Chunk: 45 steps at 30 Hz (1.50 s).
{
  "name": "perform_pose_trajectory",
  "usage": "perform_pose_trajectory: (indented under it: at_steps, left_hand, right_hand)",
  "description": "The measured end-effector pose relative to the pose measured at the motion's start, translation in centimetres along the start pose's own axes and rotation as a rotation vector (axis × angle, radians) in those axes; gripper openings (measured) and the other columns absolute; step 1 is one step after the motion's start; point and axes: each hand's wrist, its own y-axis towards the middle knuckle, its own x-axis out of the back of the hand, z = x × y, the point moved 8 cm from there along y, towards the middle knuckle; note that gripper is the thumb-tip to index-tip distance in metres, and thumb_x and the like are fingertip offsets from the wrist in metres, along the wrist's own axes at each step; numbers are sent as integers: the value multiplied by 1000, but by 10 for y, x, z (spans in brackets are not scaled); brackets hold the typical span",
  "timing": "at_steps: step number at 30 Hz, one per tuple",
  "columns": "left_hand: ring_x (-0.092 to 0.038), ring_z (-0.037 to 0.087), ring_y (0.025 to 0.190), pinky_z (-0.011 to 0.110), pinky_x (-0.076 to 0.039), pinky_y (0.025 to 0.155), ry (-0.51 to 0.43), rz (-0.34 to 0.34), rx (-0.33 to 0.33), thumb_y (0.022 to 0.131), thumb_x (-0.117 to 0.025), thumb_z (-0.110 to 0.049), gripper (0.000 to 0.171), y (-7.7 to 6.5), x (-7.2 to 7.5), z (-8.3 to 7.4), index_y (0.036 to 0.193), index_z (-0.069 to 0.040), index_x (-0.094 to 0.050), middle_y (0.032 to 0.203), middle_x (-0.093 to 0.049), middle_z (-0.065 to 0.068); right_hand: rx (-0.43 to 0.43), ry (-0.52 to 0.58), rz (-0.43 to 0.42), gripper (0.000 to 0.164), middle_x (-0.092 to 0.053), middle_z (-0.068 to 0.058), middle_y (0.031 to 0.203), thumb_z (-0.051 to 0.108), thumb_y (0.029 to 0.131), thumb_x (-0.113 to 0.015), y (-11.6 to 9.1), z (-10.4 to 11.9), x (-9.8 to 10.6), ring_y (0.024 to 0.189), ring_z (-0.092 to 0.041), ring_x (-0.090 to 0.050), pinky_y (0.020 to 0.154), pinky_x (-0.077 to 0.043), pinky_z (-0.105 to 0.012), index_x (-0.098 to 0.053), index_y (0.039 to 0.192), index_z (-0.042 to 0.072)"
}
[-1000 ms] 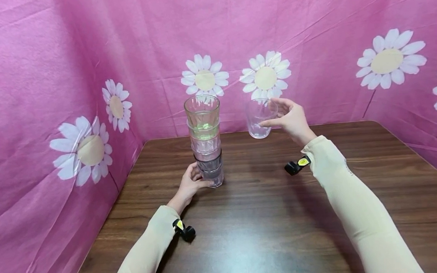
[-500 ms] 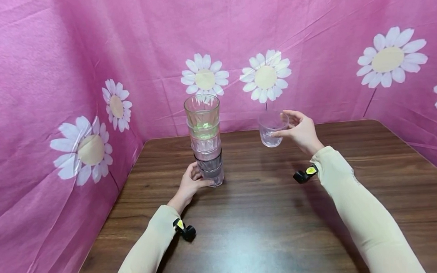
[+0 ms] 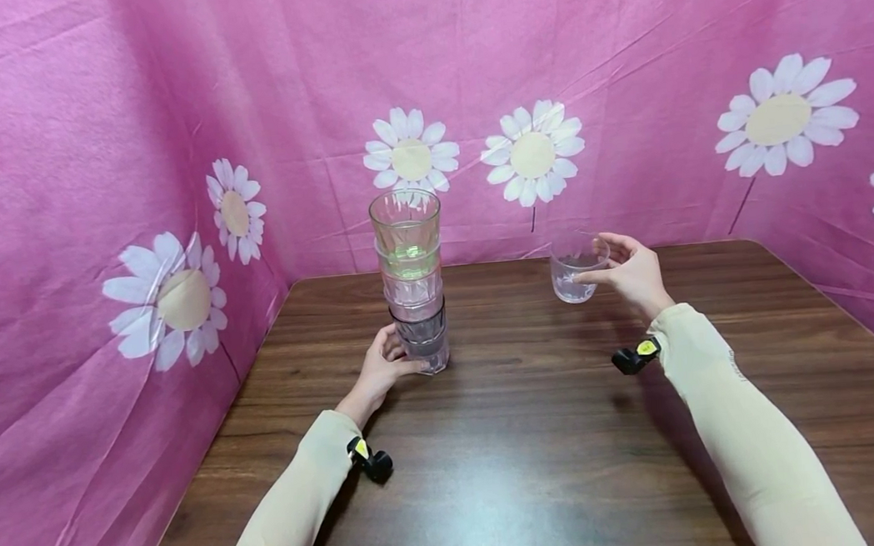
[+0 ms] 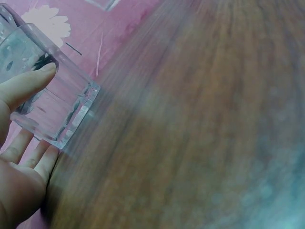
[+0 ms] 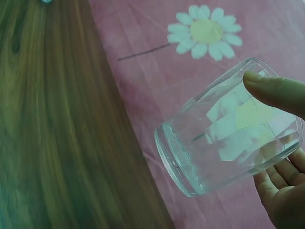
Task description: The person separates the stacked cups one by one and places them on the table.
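A tall stack of nested glasses (image 3: 413, 287) stands upright on the table, with a greenish one on top, pinkish and dark grey ones below, and a clear one at the bottom. My left hand (image 3: 379, 368) holds its lowest glass (image 4: 52, 105), thumb in front and fingers around the far side. To the right, a clear faceted tumbler (image 3: 574, 277) is held upright above the table by my right hand (image 3: 628, 276). In the right wrist view, the thumb lies across one side of this tumbler (image 5: 205, 143) near the rim, and fingers support the opposite side.
Both hands work over a dark wooden table (image 3: 506, 419). Pink cloth (image 3: 461, 46) printed with white daisies hangs behind it and along both sides. A black wrist camera (image 3: 373, 462) is strapped to the left sleeve, another camera (image 3: 632, 357) to the right.
My right hand has moved right and downward with the clear tumbler, away from the stack. The left hand and the stack have stayed in place.
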Motion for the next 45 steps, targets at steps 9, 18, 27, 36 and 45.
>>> perform_pose_trajectory:
  at_steps: [9, 18, 27, 36, 45]
  left_hand:
    - [-61, 17, 99, 29, -50, 92, -1, 0, 4, 71, -74, 20, 75, 3, -1, 2, 137, 1, -44, 121, -62, 12]
    - [-61, 18, 100, 29, -50, 91, 3, -3, 6, 71, -74, 19, 74, 3, -2, 5, 137, 1, -45, 121, -63, 11]
    - [-61, 15, 98, 30, -49, 92, -7, 0, 3, 71, -74, 21, 74, 2, -1, 4, 137, 2, -45, 119, -63, 9]
    - [-61, 17, 100, 30, -50, 92, -10, 8, 3, 72, -74, 20, 73, 3, 0, 4, 137, 1, -45, 120, -62, 11]
    - [-61, 19, 102, 32, -49, 94, -9, 12, -6, 71, -74, 21, 75, 5, 3, 0, 137, 1, -45, 122, -62, 13]
  right_hand:
    - [-29, 6, -47, 84, -66, 1, 115, -4, 64, -91, -1, -15, 29, 110, -11, -58, 84, -49, -10, -51, 138, 1]
    - [-43, -78, -81, 89, -65, 13, 106, -1, 66, -91, -6, -29, 63, 103, -6, -59, 79, -47, -7, -46, 143, -2]
    - [-85, 6, -146, 84, -65, 18, 96, -3, 64, -91, -11, -48, 98, 90, 2, -60, 73, -49, -6, -52, 139, 2]
    - [-128, -105, -209, 86, -62, 23, 96, 6, 67, -92, -12, -54, 130, 88, 6, -57, 72, -48, -5, -50, 142, 7]
    - [-142, 163, -322, 67, -65, 15, 90, -12, 62, -89, -17, -61, 162, 78, 3, -55, 64, -51, -8, -59, 116, 14]
